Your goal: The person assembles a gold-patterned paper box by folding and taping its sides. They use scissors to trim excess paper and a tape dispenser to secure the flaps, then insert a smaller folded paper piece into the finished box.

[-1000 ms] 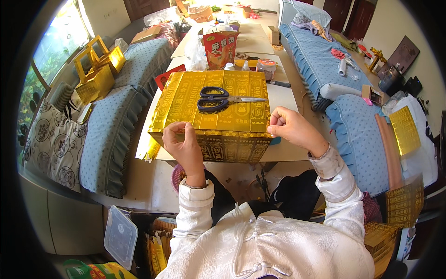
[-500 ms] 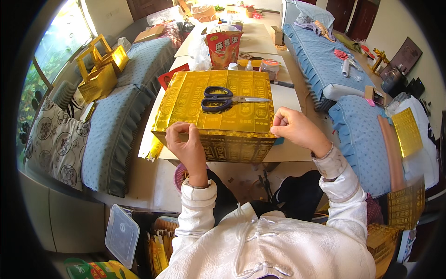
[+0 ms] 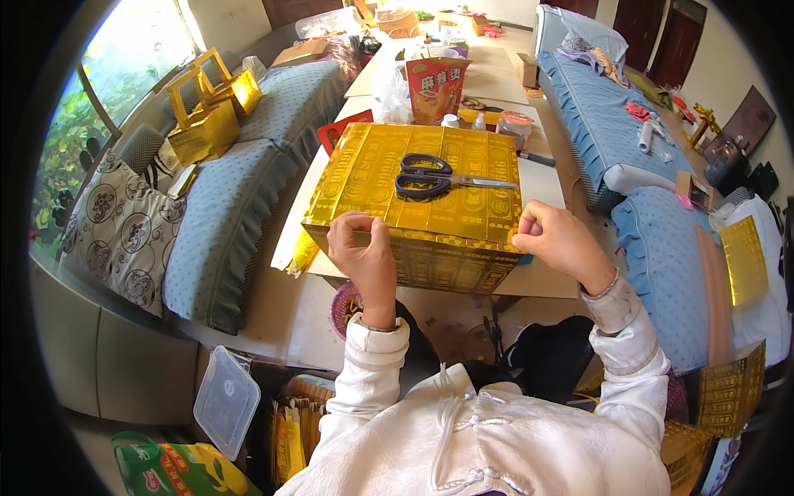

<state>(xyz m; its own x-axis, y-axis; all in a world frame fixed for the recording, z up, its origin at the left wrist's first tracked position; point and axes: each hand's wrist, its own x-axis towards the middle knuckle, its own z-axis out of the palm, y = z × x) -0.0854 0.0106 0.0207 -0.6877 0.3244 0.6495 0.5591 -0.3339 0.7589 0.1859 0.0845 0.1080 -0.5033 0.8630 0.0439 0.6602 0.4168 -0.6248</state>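
A large box [image 3: 356,182] covered in embossed gold foil paper stands on the table in front of me. Black-handled scissors [image 3: 451,178] lie on its top, blades pointing right. My left hand [image 3: 364,260] is at the front top edge, left of centre, its thumb and forefinger pinched together in a ring. At the right front corner, my right hand [image 3: 566,246] is closed in a pinch, with its fingertips at the edge of the foil. Whatever either pinch holds is too small or hidden to make out.
Behind the box are a red food packet [image 3: 436,89], a clear jar [image 3: 514,126] and a knife [image 3: 538,158]. Gold foil baskets [image 3: 203,132] sit on the blue sofa at left. A pink basket [image 3: 343,310] is below the table; a clear plastic lid [image 3: 226,403] is at lower left.
The whole scene has shifted to the right in the picture as my head turned. Both hands keep nearly the same pinched pose and place at the box's front edge.
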